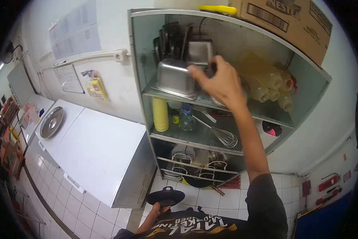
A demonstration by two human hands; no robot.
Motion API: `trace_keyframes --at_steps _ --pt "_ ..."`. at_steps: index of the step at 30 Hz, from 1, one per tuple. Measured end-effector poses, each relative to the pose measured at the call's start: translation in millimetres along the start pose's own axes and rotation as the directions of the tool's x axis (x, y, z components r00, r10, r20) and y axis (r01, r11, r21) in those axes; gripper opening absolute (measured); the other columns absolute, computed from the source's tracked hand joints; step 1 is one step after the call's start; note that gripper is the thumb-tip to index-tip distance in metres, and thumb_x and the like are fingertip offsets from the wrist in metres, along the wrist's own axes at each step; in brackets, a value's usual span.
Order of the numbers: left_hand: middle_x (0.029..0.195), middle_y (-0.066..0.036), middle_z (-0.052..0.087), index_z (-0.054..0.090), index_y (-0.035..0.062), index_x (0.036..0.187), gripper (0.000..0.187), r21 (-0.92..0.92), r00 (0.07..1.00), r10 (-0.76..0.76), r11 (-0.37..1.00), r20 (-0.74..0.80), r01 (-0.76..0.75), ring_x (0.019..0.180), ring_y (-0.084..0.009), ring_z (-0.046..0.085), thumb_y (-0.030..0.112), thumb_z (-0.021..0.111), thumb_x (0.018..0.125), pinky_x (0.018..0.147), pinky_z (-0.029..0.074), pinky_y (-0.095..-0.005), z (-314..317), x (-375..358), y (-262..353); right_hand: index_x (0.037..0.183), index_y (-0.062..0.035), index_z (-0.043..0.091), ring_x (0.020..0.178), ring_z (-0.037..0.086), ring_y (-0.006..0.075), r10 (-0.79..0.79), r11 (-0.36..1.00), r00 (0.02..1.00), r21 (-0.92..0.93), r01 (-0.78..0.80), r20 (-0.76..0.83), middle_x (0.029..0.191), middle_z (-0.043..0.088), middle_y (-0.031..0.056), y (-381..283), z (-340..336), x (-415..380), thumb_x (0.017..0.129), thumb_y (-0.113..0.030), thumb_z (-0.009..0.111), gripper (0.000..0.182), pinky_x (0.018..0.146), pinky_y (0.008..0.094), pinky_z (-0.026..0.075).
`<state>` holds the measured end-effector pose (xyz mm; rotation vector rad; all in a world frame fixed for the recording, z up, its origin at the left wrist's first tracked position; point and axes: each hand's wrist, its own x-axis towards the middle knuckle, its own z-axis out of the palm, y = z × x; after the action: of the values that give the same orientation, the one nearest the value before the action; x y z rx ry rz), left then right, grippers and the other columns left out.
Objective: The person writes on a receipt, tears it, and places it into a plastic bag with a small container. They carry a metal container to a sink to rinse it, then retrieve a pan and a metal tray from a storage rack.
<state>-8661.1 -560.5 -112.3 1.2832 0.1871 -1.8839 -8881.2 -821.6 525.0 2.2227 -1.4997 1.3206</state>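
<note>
My right hand (pixel 224 81) is raised at the top shelf of a glass-sided cabinet, thumb and fingers apart and curved. Its thumb overlaps the edge of a shiny steel food pan (pixel 174 77) that stands upside down there. Behind the fingers another steel pan (pixel 200 51) leans against dark trays (pixel 170 38). Low in front of my body, my left hand (pixel 161 209) grips a black wok (pixel 165 196) by its near edge. A small loop handle sticks up on the wok's far side.
Rolled plastic bags (pixel 274 85) lie right of my right hand. The middle shelf (pixel 203 137) holds a whisk (pixel 224 136) and a yellow cylinder (pixel 160 114). Pots stand on the bottom rack. A white chest freezer (pixel 95 149) with a steel plate (pixel 52 122) stands left; a carton (pixel 282 26) sits on top.
</note>
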Motion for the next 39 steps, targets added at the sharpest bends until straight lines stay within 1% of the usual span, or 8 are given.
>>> trace_keyframes --at_steps 9,13,14,19,26,29,33,39 --pt "0.106 -0.015 0.067 0.053 0.003 0.125 0.044 0.028 0.986 0.075 0.996 0.151 -0.08 0.09 -0.0306 0.069 0.036 0.046 0.097 0.074 0.06 -0.0396 -38 -21 -7 0.095 0.0144 0.067 0.117 0.054 0.0399 0.1 0.949 0.821 -0.302 0.091 0.562 0.131 0.048 0.0356 0 54 73 0.054 -0.076 0.073 0.099 0.099 0.0366 0.043" --pt "0.108 -0.016 0.067 0.054 0.0019 0.125 0.042 0.023 0.974 0.168 0.985 0.151 -0.174 0.087 -0.029 0.069 0.032 0.044 0.098 0.07 0.061 -0.0399 -56 -48 -22 0.084 0.0125 0.066 0.076 0.064 0.0246 0.27 0.929 0.779 -0.366 -0.056 0.566 0.079 0.065 0.0165 8 69 86 0.051 -0.066 0.083 0.086 0.07 0.0363 0.05" --pt "0.108 -0.017 0.067 0.054 0.0009 0.124 0.041 0.04 0.993 0.105 0.993 0.054 -0.107 0.084 -0.0296 0.07 0.031 0.043 0.098 0.067 0.062 -0.039 -53 -62 -19 0.053 0.0009 0.057 0.049 0.047 0.0155 0.007 0.983 0.909 -0.169 0.069 0.416 0.052 0.05 0.0042 28 80 80 0.054 -0.067 0.079 0.071 0.046 0.0361 0.039" --pt "0.1 -0.02 0.068 0.054 -0.0032 0.121 0.043 -0.041 0.996 0.022 0.999 -0.085 -0.025 0.077 -0.0327 0.071 0.028 0.035 0.099 0.061 0.063 -0.0358 -71 -81 -44 0.095 0.0132 0.062 0.075 0.063 0.0204 0.005 0.999 0.945 -0.052 0.013 0.326 0.082 0.066 0.0147 -12 66 60 0.054 -0.054 0.085 0.082 0.068 0.0355 0.05" --pt "0.101 -0.019 0.068 0.056 0.0025 0.123 0.043 -0.135 0.984 0.163 0.976 -0.068 -0.171 0.077 -0.0307 0.071 0.028 0.031 0.099 0.062 0.061 -0.0368 -81 -105 -89 0.094 0.0062 0.065 0.085 0.064 0.0151 0.187 0.941 0.896 0.188 -0.281 0.403 0.086 0.068 0.0096 -42 6 3 0.071 -0.036 0.083 0.051 0.072 0.0272 0.05" --pt "0.099 -0.019 0.068 0.057 0.0041 0.122 0.046 -0.265 0.968 0.22 0.933 -0.119 -0.244 0.078 -0.0295 0.07 0.033 0.029 0.1 0.062 0.061 -0.0367 -93 -124 -116 0.112 0.0074 0.062 0.089 0.061 0.0139 0.086 0.936 0.979 0.323 -0.143 0.184 0.099 0.066 0.0105 -21 -15 -60 0.078 -0.024 0.079 0.049 0.079 0.0253 0.048" --pt "0.096 -0.04 0.06 0.038 -0.0168 0.11 0.035 -0.326 0.933 0.195 0.899 -0.301 -0.293 0.087 -0.0463 0.066 0.011 0.038 0.088 0.069 0.062 -0.0458 -109 -224 -128 0.122 0.0058 0.057 0.098 0.059 0.0184 -0.035 0.785 0.95 0.597 -0.165 0.309 0.111 0.063 0.0116 -30 4 -172 0.081 -0.011 0.075 0.048 0.09 0.031 0.046" --pt "0.109 -0.025 0.057 0.028 0.0054 0.137 0.061 -0.225 0.706 0.287 0.813 -0.647 -0.537 0.077 -0.0355 0.068 -0.001 0.044 0.079 0.065 0.062 -0.042 -149 -325 -141 0.122 0.0036 0.056 0.104 0.056 0.0193 -0.329 0.429 0.384 0.499 -0.753 0.863 0.11 0.06 0.0093 -124 148 -335 0.064 -0.024 0.085 0.07 0.093 0.0334 0.042"
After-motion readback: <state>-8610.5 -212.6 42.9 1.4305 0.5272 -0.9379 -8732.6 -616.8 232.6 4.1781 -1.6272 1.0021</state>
